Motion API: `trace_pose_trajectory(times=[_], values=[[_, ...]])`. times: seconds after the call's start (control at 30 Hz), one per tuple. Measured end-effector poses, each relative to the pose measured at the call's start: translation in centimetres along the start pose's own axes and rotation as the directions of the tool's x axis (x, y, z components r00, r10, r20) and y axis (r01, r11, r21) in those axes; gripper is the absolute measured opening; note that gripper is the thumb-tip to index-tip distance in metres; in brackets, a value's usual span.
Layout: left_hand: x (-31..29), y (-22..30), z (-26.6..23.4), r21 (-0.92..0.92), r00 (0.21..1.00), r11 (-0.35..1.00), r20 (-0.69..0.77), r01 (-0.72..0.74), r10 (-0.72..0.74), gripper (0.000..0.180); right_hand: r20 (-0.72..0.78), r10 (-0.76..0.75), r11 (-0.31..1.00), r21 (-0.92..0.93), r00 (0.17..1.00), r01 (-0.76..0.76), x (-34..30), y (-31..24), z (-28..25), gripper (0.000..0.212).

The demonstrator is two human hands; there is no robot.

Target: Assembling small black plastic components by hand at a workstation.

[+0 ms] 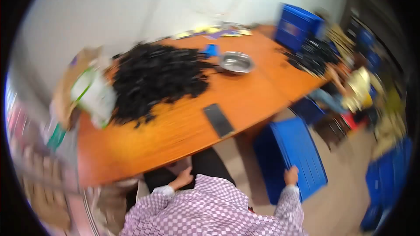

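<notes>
My right hand (291,175) is closed on the edge of a blue plastic bin (302,148), which stands tilted beside the table at my right. Over my lap, close to the table's front edge, my left hand (183,178) has its fingers curled; whatever they may hold is hidden. On the orange-brown table (175,142) before me lies a large heap of small black pieces (159,78), too blurred to name. A dark flat slab (218,120), like a phone or small panel, rests near the front edge. Behind it sits a round metal bowl (236,62).
A white bag (94,96) leans against brown packaging (72,87) at the table's left end. Another blue bin (296,27) stands at the far right corner, next to a black pile (313,57). A seated person in yellow (356,89) works there. More blue bins (387,179) stand right.
</notes>
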State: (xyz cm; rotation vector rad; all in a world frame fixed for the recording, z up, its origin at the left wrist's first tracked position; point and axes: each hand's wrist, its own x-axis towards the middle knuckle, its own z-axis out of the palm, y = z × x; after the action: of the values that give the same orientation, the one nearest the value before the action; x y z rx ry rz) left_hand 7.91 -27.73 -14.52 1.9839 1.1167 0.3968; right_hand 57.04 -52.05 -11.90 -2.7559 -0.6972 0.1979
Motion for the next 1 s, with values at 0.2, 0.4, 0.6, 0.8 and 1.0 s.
trace_pose_trajectory(times=[0.2, 0.4, 0.6, 0.8, 1.0], values=[[4.2, 19.8, -18.9, -0.133, 0.721, 0.926, 0.592, -0.354, 0.361, 0.014, -0.094, -0.18, 0.964, -0.213, 0.979, 0.157, 1.9, 4.8, 0.6, 0.035], [11.8, 27.4, -38.6, -0.51, 0.825, 0.693, -0.517, -0.509, 0.226, 0.043, -0.013, -0.092, 0.976, -0.198, 0.996, 0.088, -3.2, 5.6, 0.7, 0.024], [13.5, 29.2, -26.1, -0.584, 0.967, 0.785, -0.004, -0.208, 0.253, 0.017, -0.127, -0.281, 0.942, -0.227, 0.951, 0.248, -5.4, -1.1, 1.9, 0.034], [6.0, 21.4, -1.9, -0.503, 0.612, 0.811, 0.753, 0.299, 0.241, 0.016, -0.084, -0.175, 0.957, -0.247, 0.981, 0.149, -3.0, -2.8, 1.1, 0.036], [3.9, 18.3, 0.5, -0.524, 0.733, 0.824, 0.644, 0.214, 0.22, 0.017, -0.063, -0.15, 0.969, -0.208, 0.987, 0.134, -4.2, -3.4, 0.4, 0.036]])
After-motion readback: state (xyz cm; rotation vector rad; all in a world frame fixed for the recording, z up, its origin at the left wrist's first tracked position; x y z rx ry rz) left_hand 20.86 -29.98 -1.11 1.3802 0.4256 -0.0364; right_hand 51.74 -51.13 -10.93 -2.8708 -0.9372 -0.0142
